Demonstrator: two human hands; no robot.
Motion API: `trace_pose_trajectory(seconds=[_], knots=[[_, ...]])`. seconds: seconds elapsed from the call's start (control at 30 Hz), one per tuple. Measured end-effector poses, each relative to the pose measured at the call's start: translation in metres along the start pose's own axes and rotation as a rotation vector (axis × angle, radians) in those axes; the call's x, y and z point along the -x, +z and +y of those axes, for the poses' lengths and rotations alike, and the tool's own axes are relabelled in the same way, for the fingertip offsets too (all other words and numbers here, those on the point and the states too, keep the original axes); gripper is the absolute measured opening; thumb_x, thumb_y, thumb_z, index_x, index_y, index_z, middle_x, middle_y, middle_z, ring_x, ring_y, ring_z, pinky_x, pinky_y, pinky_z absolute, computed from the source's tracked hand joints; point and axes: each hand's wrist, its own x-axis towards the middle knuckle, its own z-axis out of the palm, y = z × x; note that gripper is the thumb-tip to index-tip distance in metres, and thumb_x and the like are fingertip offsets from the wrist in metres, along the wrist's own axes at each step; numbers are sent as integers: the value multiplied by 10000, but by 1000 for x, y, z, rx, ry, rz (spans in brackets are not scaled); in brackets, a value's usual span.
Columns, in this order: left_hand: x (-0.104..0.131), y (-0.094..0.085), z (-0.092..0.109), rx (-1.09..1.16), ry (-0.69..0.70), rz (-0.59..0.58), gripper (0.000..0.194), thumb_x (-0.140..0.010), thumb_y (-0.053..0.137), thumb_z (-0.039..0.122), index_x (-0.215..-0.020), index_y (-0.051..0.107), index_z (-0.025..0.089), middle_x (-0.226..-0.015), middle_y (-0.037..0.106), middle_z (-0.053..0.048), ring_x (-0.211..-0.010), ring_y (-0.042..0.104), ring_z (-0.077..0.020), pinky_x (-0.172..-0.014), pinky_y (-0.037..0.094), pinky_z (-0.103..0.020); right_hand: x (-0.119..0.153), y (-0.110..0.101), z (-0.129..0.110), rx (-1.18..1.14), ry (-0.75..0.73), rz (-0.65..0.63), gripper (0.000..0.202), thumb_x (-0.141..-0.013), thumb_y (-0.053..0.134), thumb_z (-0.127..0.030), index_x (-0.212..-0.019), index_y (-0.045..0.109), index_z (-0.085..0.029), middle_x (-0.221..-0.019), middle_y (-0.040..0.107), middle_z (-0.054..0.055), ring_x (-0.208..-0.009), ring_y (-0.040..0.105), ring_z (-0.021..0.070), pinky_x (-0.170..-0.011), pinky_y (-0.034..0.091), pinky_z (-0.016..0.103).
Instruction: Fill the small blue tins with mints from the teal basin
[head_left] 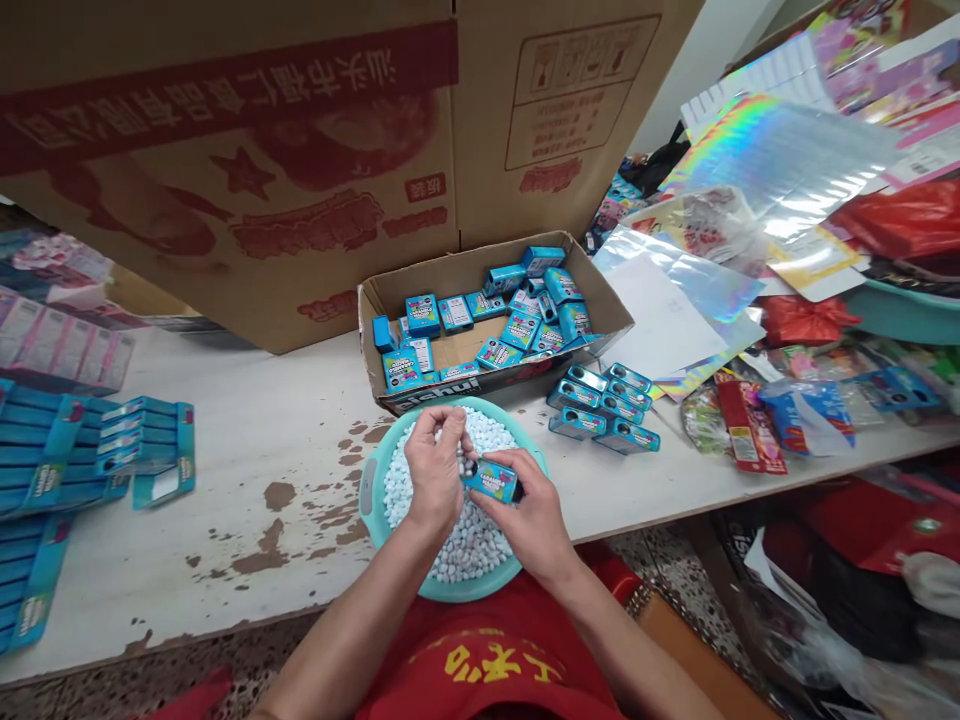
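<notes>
My right grip [536,512] is closing around a small blue candy box [493,480], the thumb pressing along its near edge and the fingers bending over its far edge. My left grip [435,475] is curling thumb and fingers tightly together just beside the box's left end; I cannot tell whether anything is sitting inside it.

The box is lying with its printed face up, showing "CARAMELO" in white lettering, and a dark round spot is showing at its left end. It is hanging over a turquoise basin [480,590] of small white pellets [469,550], which is standing at the near edge of the surface [300,420].

Both forearms are reaching in from the near edge and converging over the basin, the left wrist bending upward and the right hand slanting inward.

Behind the basin, a cardboard tray [525,378] is holding loose blue boxes [517,330]. To its right, a cluster of similar boxes [577,422] is standing near the near edge. Blue display packs [45,450] are stacking up at the left edge, and a large printed carton [322,140] is rising along the far edge.
</notes>
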Motion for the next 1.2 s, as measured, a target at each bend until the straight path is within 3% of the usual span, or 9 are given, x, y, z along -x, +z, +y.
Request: trace_pose_trajectory(seconds=[0.37,0.47,0.6,0.8,0.93,1.07,1.2], knots=[[1,1,1,-11,81,-17,216,-767,670,330,-720,527,176,-497,473,65,-437,482,-72,-435,409,-178,-5,2,2,-86,28,-10,307,-678,733,-180,-961,625,-227,-952,603,27,-929,577,195,-838,459,333],[2,2,3,-24,106,0,222,-759,681,339,-730,533,177,-483,454,69,-412,439,-60,-407,362,-164,-7,0,2,-128,46,-17,314,-667,741,-186,-958,633,-232,-959,604,25,-934,576,196,-850,459,336],[2,3,9,79,30,-2,249,-723,715,339,-728,532,171,-452,375,86,-376,302,-33,-359,228,-144,-8,-6,13,-256,119,-36,344,-641,775,-242,-960,644,-238,-965,598,20,-918,584,191,-831,471,324],[2,4,14,126,-58,-26,247,-732,709,335,-736,525,171,-461,346,89,-377,279,-28,-363,221,-145,-10,-10,29,-355,119,-62,383,-588,824,-313,-938,682,-246,-983,596,28,-971,576,201,-861,475,324],[0,4,8,83,-1,-7,242,-746,691,350,-734,526,174,-466,366,85,-381,343,-38,-370,266,-150,-14,-7,25,-313,88,-68,360,-603,815,-310,-932,682,-248,-951,593,25,-929,589,199,-834,485,334],[-4,3,-3,-14,97,23,206,-767,666,331,-743,525,182,-500,453,67,-472,524,-90,-487,426,-200,-17,-1,18,-211,73,-57,325,-638,782,-226,-943,672,-253,-955,587,25,-939,580,199,-861,475,353],[-7,-3,-11,-39,123,21,176,-792,633,321,-765,526,184,-519,496,57,-530,587,-121,-545,465,-230,-19,5,15,-153,83,-51,349,-644,765,-176,-969,663,-254,-968,588,26,-952,571,200,-862,474,356]])
